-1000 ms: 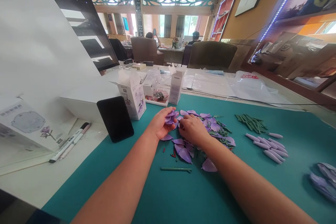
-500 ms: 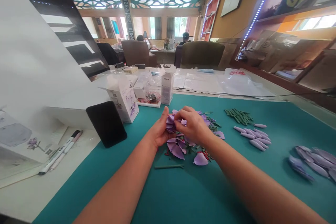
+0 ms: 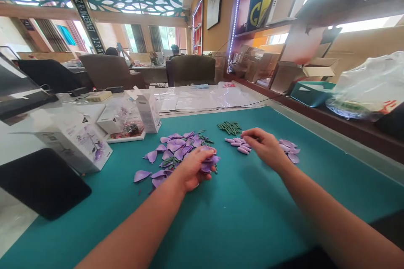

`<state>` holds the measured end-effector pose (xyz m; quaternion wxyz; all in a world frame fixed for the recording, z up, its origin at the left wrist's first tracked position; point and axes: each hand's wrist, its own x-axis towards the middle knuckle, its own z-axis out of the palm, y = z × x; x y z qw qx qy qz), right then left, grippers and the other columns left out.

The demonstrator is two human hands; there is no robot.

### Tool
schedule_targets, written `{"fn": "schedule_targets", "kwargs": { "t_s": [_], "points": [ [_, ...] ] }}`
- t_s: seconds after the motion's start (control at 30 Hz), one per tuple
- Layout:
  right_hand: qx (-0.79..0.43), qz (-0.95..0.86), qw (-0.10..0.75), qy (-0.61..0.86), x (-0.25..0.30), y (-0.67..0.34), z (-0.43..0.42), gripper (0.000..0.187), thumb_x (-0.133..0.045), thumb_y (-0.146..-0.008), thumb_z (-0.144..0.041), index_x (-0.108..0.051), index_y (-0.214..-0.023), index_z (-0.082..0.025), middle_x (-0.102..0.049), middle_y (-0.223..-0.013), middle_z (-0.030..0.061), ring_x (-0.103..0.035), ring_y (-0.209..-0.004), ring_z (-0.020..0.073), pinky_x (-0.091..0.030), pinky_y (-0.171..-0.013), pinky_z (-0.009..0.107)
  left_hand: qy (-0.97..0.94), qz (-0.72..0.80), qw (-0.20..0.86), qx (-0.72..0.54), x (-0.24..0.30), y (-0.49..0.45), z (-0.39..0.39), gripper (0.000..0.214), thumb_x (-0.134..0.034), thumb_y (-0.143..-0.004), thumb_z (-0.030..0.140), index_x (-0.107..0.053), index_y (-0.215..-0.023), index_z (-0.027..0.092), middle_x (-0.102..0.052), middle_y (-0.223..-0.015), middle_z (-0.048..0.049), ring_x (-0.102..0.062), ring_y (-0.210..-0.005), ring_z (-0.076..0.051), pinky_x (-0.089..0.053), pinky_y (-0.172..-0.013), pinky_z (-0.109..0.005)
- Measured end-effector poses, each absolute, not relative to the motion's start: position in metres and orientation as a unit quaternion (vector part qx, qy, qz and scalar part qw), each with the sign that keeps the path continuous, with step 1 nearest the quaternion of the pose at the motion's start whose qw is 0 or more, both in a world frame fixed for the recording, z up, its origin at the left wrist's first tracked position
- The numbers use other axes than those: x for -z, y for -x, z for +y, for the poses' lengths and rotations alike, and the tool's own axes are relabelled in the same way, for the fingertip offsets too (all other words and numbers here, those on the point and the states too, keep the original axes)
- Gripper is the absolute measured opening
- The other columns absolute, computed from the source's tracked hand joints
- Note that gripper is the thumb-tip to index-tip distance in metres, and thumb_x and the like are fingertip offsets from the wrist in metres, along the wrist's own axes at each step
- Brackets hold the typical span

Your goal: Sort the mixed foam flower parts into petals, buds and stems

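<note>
The left hand (image 3: pixel 193 169) is curled tightly around a small stack of purple fabric petals (image 3: pixel 208 160), at the near edge of a loose pile of purple petals (image 3: pixel 175 146) spread on the teal mat (image 3: pixel 240 214). The right hand (image 3: pixel 264 147) rests with bent fingers at a row of lilac tapered bud pieces (image 3: pixel 236 144); whether it pinches one cannot be told. The buds lie flat, long axes running left to right. A bundle of green stem sticks (image 3: pixel 229 126) lies just beyond. Farther back stand a white printed carton (image 3: pixel 78 145), brown armchairs (image 3: pixel 193 69) and wall shelves.
</note>
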<state>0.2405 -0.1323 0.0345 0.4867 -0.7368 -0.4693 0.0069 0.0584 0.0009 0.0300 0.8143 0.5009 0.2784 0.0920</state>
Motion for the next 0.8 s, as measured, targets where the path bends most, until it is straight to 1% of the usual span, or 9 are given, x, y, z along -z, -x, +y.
{"fn": "schedule_targets", "kwargs": {
  "t_s": [0.07,0.17,0.23,0.3,0.37,0.43,0.5,0.6,0.8],
  "points": [
    [0.006,-0.399,0.505,0.765,-0.028,-0.268,-0.157,0.027,-0.054,-0.077,-0.041,-0.065,-0.084,-0.018,-0.062,-0.072,0.0027,-0.053,-0.063,0.0142,-0.041,-0.057,0.027,-0.552,0.260,0.790,-0.065,-0.022,-0.084,-0.021,0.019,-0.062,-0.076,0.028,-0.055,-0.092,0.019,-0.057,-0.070,0.0011,-0.054,-0.048,-0.009,-0.038,-0.035,-0.016],
    [0.007,-0.327,0.489,0.809,-0.011,-0.298,-0.186,0.031,-0.054,-0.075,-0.044,-0.067,-0.087,-0.018,-0.060,-0.064,0.0010,-0.049,-0.055,0.0137,-0.039,-0.051,0.027,-0.652,0.221,0.723,-0.055,-0.007,-0.125,-0.049,0.015,-0.058,-0.077,0.029,-0.053,-0.088,0.019,-0.055,-0.069,0.0010,-0.052,-0.047,-0.010,-0.038,-0.038,-0.018],
    [0.003,-0.326,0.473,0.819,0.003,-0.310,-0.198,0.031,-0.054,-0.074,-0.044,-0.069,-0.085,-0.019,-0.065,-0.071,0.0034,-0.055,-0.063,0.0164,-0.044,-0.058,0.030,-0.775,0.192,0.597,-0.071,0.003,-0.150,-0.062,0.012,-0.053,-0.079,0.027,-0.055,-0.088,0.019,-0.055,-0.067,0.0001,-0.053,-0.049,-0.012,-0.042,-0.044,-0.022],
    [0.008,-0.347,0.462,0.816,0.018,-0.317,-0.205,0.029,-0.052,-0.075,-0.042,-0.069,-0.085,-0.020,-0.069,-0.085,0.0060,-0.061,-0.079,0.0200,-0.047,-0.071,0.034,-0.814,0.181,0.544,-0.092,0.010,-0.169,-0.073,0.009,-0.055,-0.077,0.024,-0.057,-0.085,0.020,-0.056,-0.070,-0.0019,-0.057,-0.062,-0.017,-0.047,-0.056,-0.027],
    [0.023,-0.362,0.452,0.815,0.030,-0.320,-0.207,0.030,-0.048,-0.078,-0.040,-0.069,-0.088,-0.021,-0.070,-0.095,0.0068,-0.061,-0.091,0.0220,-0.047,-0.082,0.037,-0.837,0.168,0.508,-0.114,0.015,-0.182,-0.082,0.008,-0.057,-0.076,0.022,-0.058,-0.084,0.020,-0.058,-0.081,-0.0055,-0.059,-0.082,-0.023,-0.047,-0.073,-0.032],
    [0.031,-0.372,0.437,0.819,0.039,-0.322,-0.206,0.033,-0.044,-0.081,-0.039,-0.069,-0.091,-0.021,-0.070,-0.098,0.0074,-0.061,-0.094,0.0228,-0.046,-0.085,0.039,-0.878,0.144,0.439,-0.122,0.017,-0.190,-0.090,0.013,-0.055,-0.079,0.025,-0.059,-0.090,0.020,-0.057,-0.095,-0.0094,-0.057,-0.093,-0.027,-0.044,-0.083,-0.037],
    [0.025,-0.386,0.425,0.819,0.046,-0.322,-0.203,0.036,-0.041,-0.084,-0.040,-0.069,-0.094,-0.020,-0.070,-0.098,0.0082,-0.062,-0.094,0.0231,-0.047,-0.085,0.039,-0.927,0.111,0.340,-0.115,0.020,-0.195,-0.097,0.022,-0.048,-0.084,0.028,-0.058,-0.103,0.020,-0.055,-0.104,-0.0126,-0.058,-0.093,-0.029,-0.044,-0.082,-0.041],
    [0.010,-0.399,0.421,0.815,0.052,-0.322,-0.200,0.041,-0.036,-0.087,-0.043,-0.069,-0.096,-0.019,-0.069,-0.100,0.0092,-0.062,-0.096,0.0232,-0.047,-0.087,0.040,-0.964,0.079,0.226,-0.115,0.024,-0.200,-0.104,0.030,-0.042,-0.088,0.027,-0.052,-0.115,0.019,-0.055,-0.108,-0.0144,-0.057,-0.095,-0.030,-0.046,-0.077,-0.040],
    [0.014,-0.401,0.423,0.812,0.056,-0.320,-0.202,0.045,-0.031,-0.089,-0.044,-0.067,-0.100,-0.019,-0.068,-0.105,0.0106,-0.060,-0.101,0.0235,-0.044,-0.094,0.042,-0.966,0.088,0.202,-0.133,0.030,-0.207,-0.104,0.043,-0.050,-0.084,0.026,-0.045,-0.125,0.018,-0.057,-0.113,-0.0133,-0.051,-0.103,-0.030,-0.043,-0.087,-0.040]
  ]
}}
